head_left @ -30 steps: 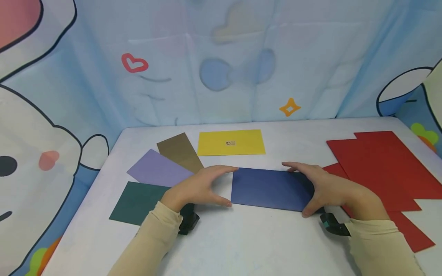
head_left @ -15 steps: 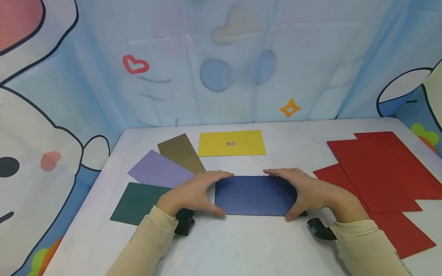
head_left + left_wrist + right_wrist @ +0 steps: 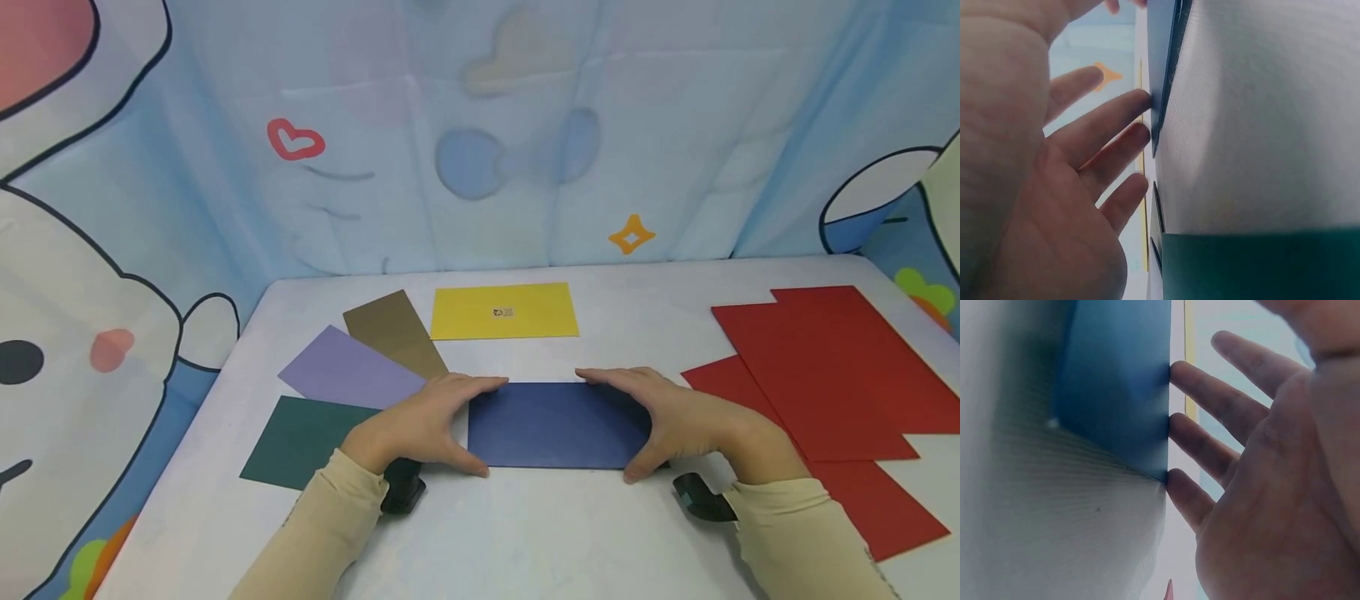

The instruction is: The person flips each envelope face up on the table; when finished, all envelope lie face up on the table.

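Note:
A dark blue paper rectangle [image 3: 555, 425] lies lengthwise between my hands at the middle of the white table. Its edge looks layered in the left wrist view, and a dark corner sticks out past my right thumb. My left hand [image 3: 420, 421] spans the left end, fingertips right at the far edge and thumb by the near edge. My right hand [image 3: 690, 429] frames the right end likewise. Seen from the right wrist, three extended fingertips meet one edge of the blue paper [image 3: 1116, 381]. In the left wrist view, straight, spread fingers [image 3: 1110, 122] reach the blue edge.
Left of the hands lie green [image 3: 300, 437], purple [image 3: 348, 371] and brown-gold [image 3: 393, 333] paper rectangles. A yellow one [image 3: 506, 321] with a small printed mark is behind. Several overlapping red ones [image 3: 817, 375] lie at right. A patterned blue curtain [image 3: 375, 217] hangs beyond the table.
The blue paper has moved left and toward the person, and sits straighter. The right hand has moved left with it, the left hand slightly nearer. Little has moved in the last half second.

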